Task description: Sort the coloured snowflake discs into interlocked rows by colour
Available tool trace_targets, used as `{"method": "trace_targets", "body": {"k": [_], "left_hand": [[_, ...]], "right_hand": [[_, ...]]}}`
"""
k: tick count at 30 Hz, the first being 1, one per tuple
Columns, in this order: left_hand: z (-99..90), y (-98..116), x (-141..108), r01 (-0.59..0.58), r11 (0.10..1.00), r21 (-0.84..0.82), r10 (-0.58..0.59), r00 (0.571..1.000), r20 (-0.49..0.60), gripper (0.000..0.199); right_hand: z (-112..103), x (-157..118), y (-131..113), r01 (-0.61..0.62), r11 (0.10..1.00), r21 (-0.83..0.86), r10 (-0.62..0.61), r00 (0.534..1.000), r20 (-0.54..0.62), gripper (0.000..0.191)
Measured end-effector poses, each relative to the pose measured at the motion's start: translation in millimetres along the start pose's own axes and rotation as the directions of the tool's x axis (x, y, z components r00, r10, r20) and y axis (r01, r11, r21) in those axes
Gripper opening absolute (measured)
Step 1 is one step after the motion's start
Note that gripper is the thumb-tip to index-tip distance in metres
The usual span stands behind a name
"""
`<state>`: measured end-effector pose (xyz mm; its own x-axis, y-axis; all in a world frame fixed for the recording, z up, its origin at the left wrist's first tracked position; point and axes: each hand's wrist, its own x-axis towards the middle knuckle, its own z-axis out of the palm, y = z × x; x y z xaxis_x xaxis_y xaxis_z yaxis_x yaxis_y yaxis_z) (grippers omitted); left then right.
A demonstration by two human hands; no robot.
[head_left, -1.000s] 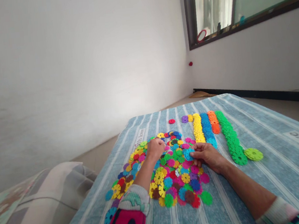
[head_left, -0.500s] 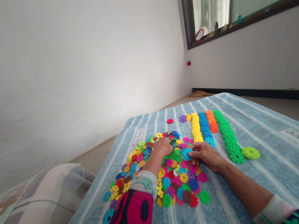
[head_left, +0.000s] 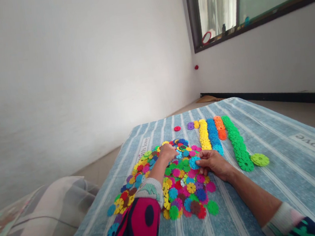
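My right hand (head_left: 212, 163) pinches a light blue notched plastic disc (head_left: 194, 163) between thumb and fingers, over the right side of a mixed pile of coloured discs (head_left: 191, 188). My left hand (head_left: 168, 152) reaches into the far part of the pile, its fingers drawn together and pointing down. A light blue disc (head_left: 179, 155) shows right at its fingertips; whether the fingers grip it I cannot tell. Beyond my right hand run overlapping rows of discs: yellow (head_left: 204, 134), blue (head_left: 213, 134), a shorter orange one (head_left: 220, 128) and a long green one (head_left: 237, 143).
A striped blue cloth (head_left: 289, 178) covers the table. Near the rows lie a lime green disc (head_left: 260, 159), a purple disc (head_left: 190, 126) and a red disc (head_left: 177, 128). A grey-and-white cloth-covered shape (head_left: 56, 209) stands at left, below the white wall (head_left: 83, 65).
My left hand has drawn back slightly to the left across the pile, showing more discs near its fingertips. My right hand still holds the light blue disc. The view has shifted slightly.
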<state>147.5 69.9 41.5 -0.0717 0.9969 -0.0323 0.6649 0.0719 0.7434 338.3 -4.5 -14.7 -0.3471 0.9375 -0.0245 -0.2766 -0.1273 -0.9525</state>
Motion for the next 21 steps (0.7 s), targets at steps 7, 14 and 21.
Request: {"method": "trace_targets", "body": {"k": [7, 14, 21], "left_hand": [[-17.1, -4, -42, 0.034, 0.988, -0.149, -0.037, 0.999, -0.014, 0.006], [11.3, 0, -80, -0.053, 0.936, -0.348, 0.097, 0.99, 0.108, 0.011], [24.4, -4, -87, -0.052, 0.901, -0.432, 0.117, 0.985, 0.125, 0.014]], "right_hand": [[1, 2, 0, 0.002, 1.0, 0.003, -0.002, 1.0, 0.005, 0.035], [2, 1, -3, 0.019, 0.998, -0.053, -0.019, 1.0, -0.001, 0.036], [5, -1, -7, 0.03, 0.984, -0.174, -0.028, 0.999, 0.019, 0.036]]}}
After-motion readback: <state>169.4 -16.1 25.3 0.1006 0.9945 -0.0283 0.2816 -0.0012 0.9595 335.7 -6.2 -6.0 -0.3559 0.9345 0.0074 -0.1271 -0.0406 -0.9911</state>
